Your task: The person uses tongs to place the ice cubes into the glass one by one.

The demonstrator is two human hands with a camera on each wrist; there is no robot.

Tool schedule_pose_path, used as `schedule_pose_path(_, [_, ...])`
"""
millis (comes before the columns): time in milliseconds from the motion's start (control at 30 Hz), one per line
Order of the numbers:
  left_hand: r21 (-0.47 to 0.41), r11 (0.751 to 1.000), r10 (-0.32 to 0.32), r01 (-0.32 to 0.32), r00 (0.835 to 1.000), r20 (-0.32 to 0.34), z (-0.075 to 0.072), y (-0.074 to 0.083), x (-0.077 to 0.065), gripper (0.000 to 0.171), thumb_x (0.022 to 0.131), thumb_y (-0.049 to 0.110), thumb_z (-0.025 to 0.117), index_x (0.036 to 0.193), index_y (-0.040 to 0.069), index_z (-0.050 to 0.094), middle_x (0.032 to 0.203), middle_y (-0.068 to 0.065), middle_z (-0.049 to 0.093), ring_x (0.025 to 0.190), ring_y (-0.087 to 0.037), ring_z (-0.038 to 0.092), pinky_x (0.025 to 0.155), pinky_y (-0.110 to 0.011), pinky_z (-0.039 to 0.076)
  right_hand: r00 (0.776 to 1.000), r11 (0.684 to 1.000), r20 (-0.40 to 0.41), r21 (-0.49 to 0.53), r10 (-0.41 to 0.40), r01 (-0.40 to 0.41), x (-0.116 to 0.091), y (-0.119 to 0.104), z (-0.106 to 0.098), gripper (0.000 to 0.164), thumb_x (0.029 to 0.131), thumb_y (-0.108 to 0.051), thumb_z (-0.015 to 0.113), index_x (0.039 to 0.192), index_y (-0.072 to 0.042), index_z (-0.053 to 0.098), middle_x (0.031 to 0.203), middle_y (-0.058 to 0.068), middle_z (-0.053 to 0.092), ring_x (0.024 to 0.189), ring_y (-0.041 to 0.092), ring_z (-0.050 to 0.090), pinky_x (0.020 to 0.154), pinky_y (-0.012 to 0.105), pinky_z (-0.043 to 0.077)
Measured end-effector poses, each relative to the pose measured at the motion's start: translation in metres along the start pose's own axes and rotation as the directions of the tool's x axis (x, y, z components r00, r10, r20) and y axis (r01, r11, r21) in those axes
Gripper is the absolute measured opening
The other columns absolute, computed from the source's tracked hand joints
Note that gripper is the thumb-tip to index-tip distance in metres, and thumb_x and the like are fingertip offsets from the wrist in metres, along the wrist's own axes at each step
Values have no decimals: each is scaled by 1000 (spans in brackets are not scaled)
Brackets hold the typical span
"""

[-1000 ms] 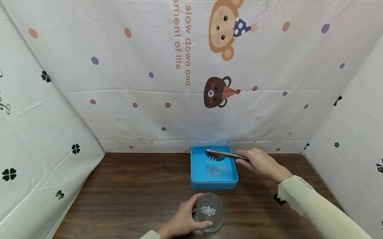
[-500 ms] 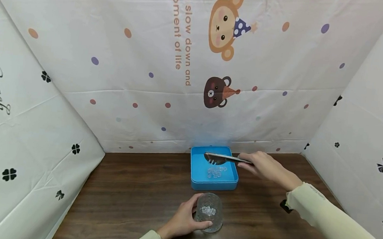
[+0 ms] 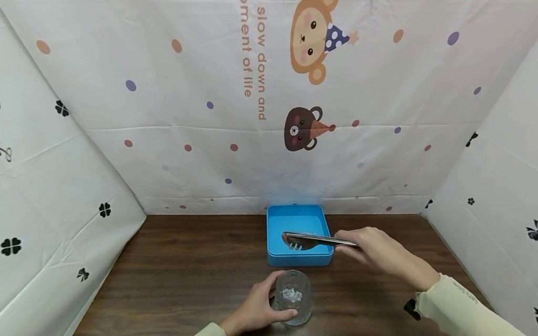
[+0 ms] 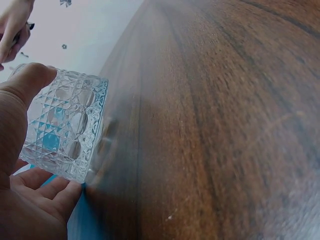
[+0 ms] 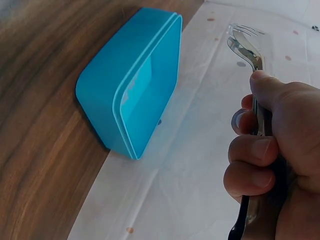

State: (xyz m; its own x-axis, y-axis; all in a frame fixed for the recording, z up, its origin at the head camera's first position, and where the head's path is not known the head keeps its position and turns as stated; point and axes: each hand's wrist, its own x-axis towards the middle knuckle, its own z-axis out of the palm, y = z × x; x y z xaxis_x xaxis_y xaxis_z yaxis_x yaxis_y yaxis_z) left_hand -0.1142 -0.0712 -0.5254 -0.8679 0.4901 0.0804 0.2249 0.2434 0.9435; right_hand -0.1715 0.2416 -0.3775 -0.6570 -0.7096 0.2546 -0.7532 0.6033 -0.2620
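My left hand (image 3: 258,307) holds a patterned clear glass (image 3: 304,287), thumb on the near side and fingers on the far side. Small clear ice-like pieces (image 3: 292,295) lie inside it. In my right hand (image 3: 376,250) is a pair of metal serving tongs (image 3: 322,240), gripped by the handles. Their heads, one pronged like a fork (image 5: 247,31) and one rounded, are over the near part of a blue box (image 3: 299,261). Something clear seems to be between the heads, too small to tell. The tongs mostly hide the clear pieces in the box.
A brown wood-grain table (image 3: 185,267) carries the box and the glass, the box just beyond the glass. White printed cloth (image 3: 234,128) hangs behind the table, right behind the box. More cloth walls stand at the left and right.
My right hand has moved nearer to me and slightly right, carrying the tongs from the back of the box to its near part. The left hand and glass stay put.
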Motion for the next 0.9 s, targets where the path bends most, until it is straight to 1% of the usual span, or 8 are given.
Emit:
schedule_pose_path(67, [5, 1000, -4, 4, 1000, -1, 0, 0, 0, 75, 84, 36, 87, 146, 21, 48, 135, -3, 61, 118, -18, 64, 98, -29, 53, 1000, 1000, 4, 7, -4, 4, -3, -3, 0, 7, 103, -27, 65, 97, -23, 64, 74, -21, 53, 59, -5, 45, 55, 19, 43])
schedule_pose_path(133, [8, 1000, -6, 6, 1000, -2, 0, 0, 1, 75, 84, 37, 87, 146, 21, 48, 135, -2, 62, 119, -17, 64, 98, -29, 53, 1000, 1000, 5, 5, -12, 12, -5, -6, 1, 9, 103, -27, 66, 95, -23, 63, 72, -19, 53, 58, -5, 44, 55, 19, 42])
schedule_pose_path(233, [7, 1000, 5, -5, 1000, -5, 0, -1, 1, 75, 84, 36, 87, 146, 21, 48, 135, -3, 62, 119, -18, 64, 99, -30, 53, 999, 999, -6, 3, -40, 40, -9, -10, 1, 11, 101, -22, 69, 92, -21, 62, 70, -16, 54, 58, -6, 41, 54, 18, 40])
schedule_pose_path(400, [10, 1000, 23, -23, 1000, -5, 1, -1, 1, 75, 85, 36, 86, 147, 20, 48, 135, -3, 62, 119, -18, 64, 98, -31, 54, 997, 997, -28, 6, -76, 76, -16, -15, 4, 17, 98, -17, 72, 90, -23, 58, 68, -17, 52, 57, -8, 38, 52, 16, 38])
schedule_pose_path(567, [13, 999, 38, -38, 999, -7, 0, -2, 2, 76, 84, 36, 87, 148, 19, 47, 135, -5, 62, 117, -17, 65, 97, -29, 54, 998, 998, -19, 17, -67, 67, -21, -20, 7, 20, 99, -17, 71, 88, -25, 55, 68, -22, 46, 57, -8, 37, 53, 16, 38])
schedule_pose_path(633, [13, 999, 40, -40, 999, -6, 0, -2, 2, 76, 84, 35, 87, 147, 19, 47, 135, -6, 62, 116, -17, 66, 96, -29, 54, 998, 997, -10, 31, -67, 68, -22, -21, 9, 19, 100, -17, 70, 88, -24, 56, 69, -23, 44, 57, -8, 37, 53, 16, 38])
schedule_pose_path(733, [15, 1000, 27, -26, 1000, -5, 0, -3, 1, 76, 84, 35, 87, 147, 18, 47, 134, -7, 62, 115, -16, 66, 96, -29, 54, 998, 996, 5, 63, -66, 66, -23, -23, 11, 19, 101, -19, 68, 88, -24, 55, 68, -23, 38, 57, -8, 34, 53, 16, 36])
schedule_pose_path(900, [26, 1000, 10, -10, 1000, -5, 1, -3, 1, 77, 84, 35, 87, 147, 16, 47, 133, -5, 62, 115, -14, 65, 97, -30, 54, 997, 995, -2, 60, -77, 77, -24, -23, 15, 21, 104, -27, 63, 87, -26, 53, 69, -22, 32, 58, -9, 31, 53, 15, 34])
